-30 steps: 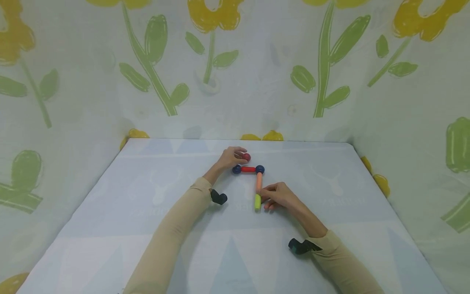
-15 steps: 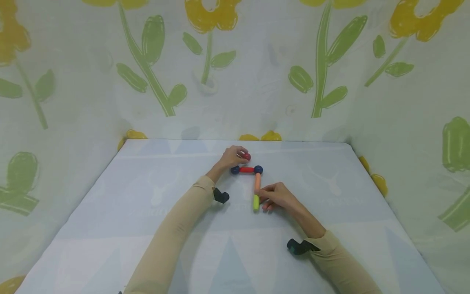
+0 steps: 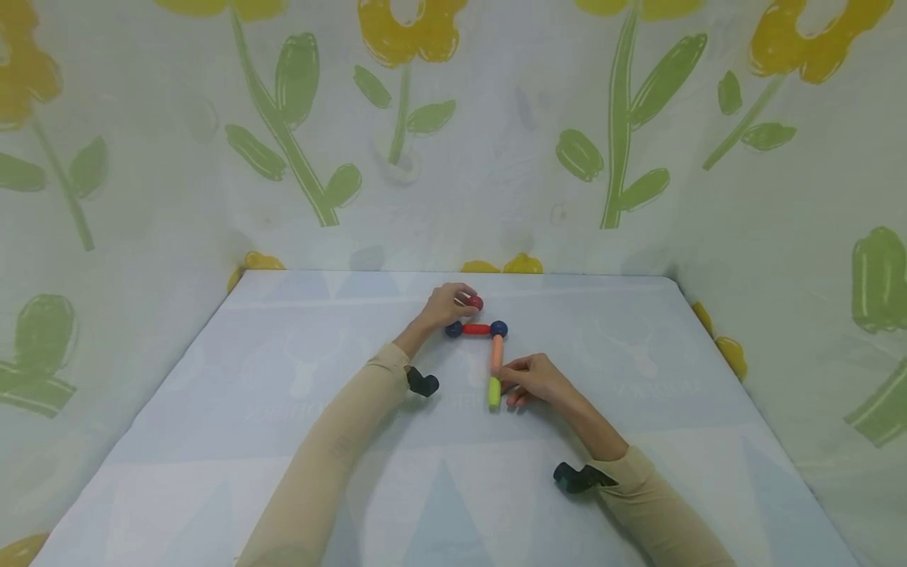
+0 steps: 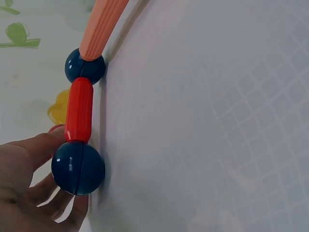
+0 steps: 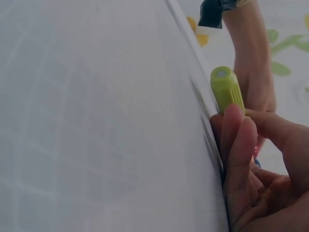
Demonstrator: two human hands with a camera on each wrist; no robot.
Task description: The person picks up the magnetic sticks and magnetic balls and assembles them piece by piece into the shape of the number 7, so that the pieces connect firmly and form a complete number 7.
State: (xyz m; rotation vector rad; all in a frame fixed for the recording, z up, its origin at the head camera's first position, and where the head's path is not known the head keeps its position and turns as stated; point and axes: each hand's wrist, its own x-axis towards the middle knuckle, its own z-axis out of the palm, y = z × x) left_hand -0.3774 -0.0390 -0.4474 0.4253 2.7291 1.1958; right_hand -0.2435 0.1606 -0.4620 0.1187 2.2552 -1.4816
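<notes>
In the head view, my left hand (image 3: 442,305) holds a small red ball (image 3: 476,303) between thumb and fingers, just behind a chain of magnetic building pieces. The chain has a dark blue ball (image 4: 78,168), a short red rod (image 3: 477,329), another dark blue ball (image 3: 499,329), an orange rod (image 3: 497,353) and a yellow-green rod (image 3: 494,394). My right hand (image 3: 540,378) pinches the chain where the orange and yellow-green rods meet. The right wrist view shows the yellow-green rod's free end pointing out past the fingers; the joint itself is hidden there.
The chain lies on a pale table (image 3: 283,425) with a faint blue pattern. A flower-printed cloth (image 3: 496,157) rises behind the table and along both sides. A dark camera mount sits on each wrist, including the right one (image 3: 577,477).
</notes>
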